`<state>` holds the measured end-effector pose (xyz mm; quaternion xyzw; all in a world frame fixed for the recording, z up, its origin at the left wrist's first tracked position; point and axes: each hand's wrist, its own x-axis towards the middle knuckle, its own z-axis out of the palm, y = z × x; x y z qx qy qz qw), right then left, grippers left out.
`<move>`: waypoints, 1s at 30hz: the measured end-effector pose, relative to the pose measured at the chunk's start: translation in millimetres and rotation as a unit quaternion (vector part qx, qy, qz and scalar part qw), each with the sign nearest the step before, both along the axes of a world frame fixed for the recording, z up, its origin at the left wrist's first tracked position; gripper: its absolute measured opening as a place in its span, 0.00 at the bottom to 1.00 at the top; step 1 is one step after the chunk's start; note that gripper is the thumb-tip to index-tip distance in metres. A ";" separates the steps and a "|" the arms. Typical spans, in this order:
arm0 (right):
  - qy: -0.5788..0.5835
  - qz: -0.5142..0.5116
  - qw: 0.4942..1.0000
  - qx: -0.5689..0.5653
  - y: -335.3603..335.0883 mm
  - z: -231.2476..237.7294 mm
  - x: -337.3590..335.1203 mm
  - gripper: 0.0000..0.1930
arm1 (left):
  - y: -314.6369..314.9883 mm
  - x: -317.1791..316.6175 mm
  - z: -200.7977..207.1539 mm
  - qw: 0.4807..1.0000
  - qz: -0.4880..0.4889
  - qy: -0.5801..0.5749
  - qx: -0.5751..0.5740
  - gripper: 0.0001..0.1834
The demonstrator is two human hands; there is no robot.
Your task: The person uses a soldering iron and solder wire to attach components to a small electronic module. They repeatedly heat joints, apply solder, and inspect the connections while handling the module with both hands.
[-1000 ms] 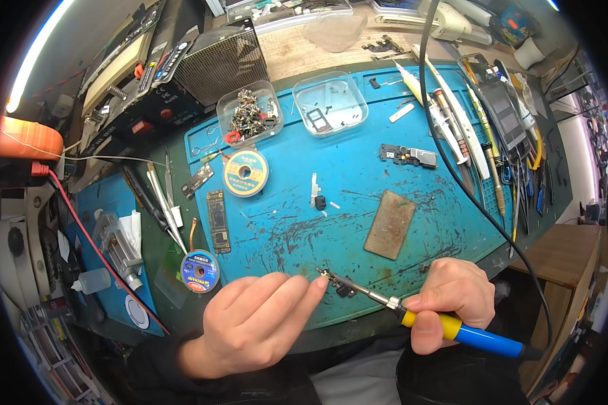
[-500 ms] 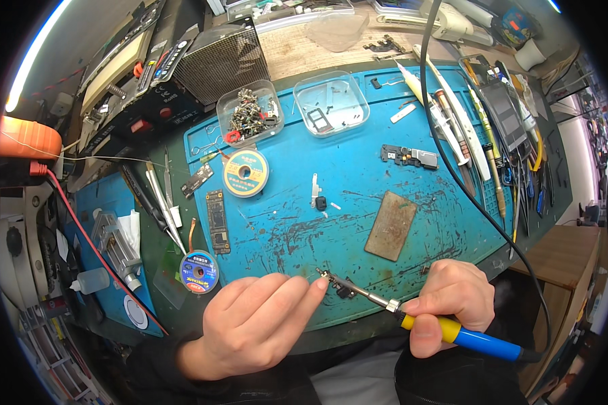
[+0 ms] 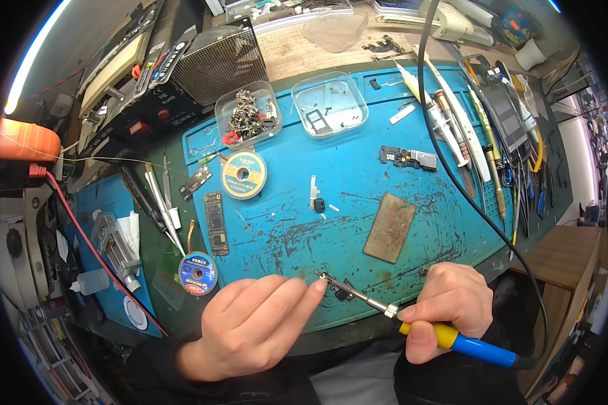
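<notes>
My right hand (image 3: 450,304) is wrapped round a soldering iron (image 3: 483,347) with a yellow and blue handle. Its metal shaft slants up and left, and the tip ends close to the fingertips of my left hand (image 3: 258,325). Those fingertips are pinched at one end of a small dark electronic part (image 3: 341,290), which looks like a phone flex cable with a connector. The part is held above the mat's near edge, partly behind the iron's shaft. Whether the tip touches it is too small to tell.
On the blue mat (image 3: 290,253) lie a rusty metal plate (image 3: 390,228), a speaker-like module (image 3: 409,158) and a circuit board (image 3: 216,224). Wire spools (image 3: 198,273) stand left; clear boxes (image 3: 330,131) of small parts, farther back. The iron's black cord (image 3: 479,209) arcs along the right.
The iron's handle has dipped slightly and shifted a little left. Both hands keep their hold, and the whole view has moved a touch.
</notes>
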<state>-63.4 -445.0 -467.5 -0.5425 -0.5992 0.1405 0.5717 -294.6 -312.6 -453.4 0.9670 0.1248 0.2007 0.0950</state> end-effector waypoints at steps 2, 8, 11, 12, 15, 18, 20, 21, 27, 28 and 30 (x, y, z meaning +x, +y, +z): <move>0.001 0.002 1.000 0.000 -0.4 -0.6 0.4 0.03 | 0.1 0.1 -0.2 1.000 0.000 0.000 0.000 0.23; 0.007 -0.002 1.000 -0.003 -1.0 0.2 0.0 0.03 | -0.2 -0.3 0.0 1.000 0.000 0.001 0.002 0.22; 0.009 -0.006 1.000 -0.005 -1.0 0.7 -0.8 0.04 | -0.4 -0.3 -0.2 1.000 0.001 0.001 0.000 0.22; 0.011 -0.007 1.000 -0.005 -0.9 0.5 -1.1 0.04 | -0.4 -0.4 -0.4 1.000 0.001 0.001 0.000 0.22; 0.010 -0.008 1.000 -0.005 -1.0 0.8 -0.6 0.04 | 3.2 -1.4 -4.4 1.000 -0.014 -0.012 0.024 0.21; 0.011 -0.011 1.000 -0.004 -1.3 0.3 -0.6 0.04 | -0.5 0.0 0.1 1.000 0.001 0.001 -0.001 0.21; 0.013 -0.007 1.000 -0.007 -0.9 0.2 -0.5 0.04 | -0.6 -0.1 -0.4 1.000 0.001 0.000 -0.002 0.21; 0.014 -0.006 1.000 -0.009 -0.6 0.4 -0.4 0.04 | -0.5 -0.1 -0.5 1.000 0.001 0.000 -0.003 0.21; 0.018 -0.012 1.000 -0.004 -1.3 0.6 -2.6 0.03 | -1.1 -1.2 -1.1 1.000 0.000 -0.001 0.002 0.20; 0.017 -0.013 1.000 -0.003 -1.1 0.4 -2.3 0.03 | -0.8 -0.8 -1.1 1.000 0.000 -0.001 0.002 0.20; 0.015 -0.016 1.000 0.000 -0.6 -0.9 -1.7 0.03 | -0.7 -0.4 -1.2 1.000 0.001 -0.001 0.003 0.20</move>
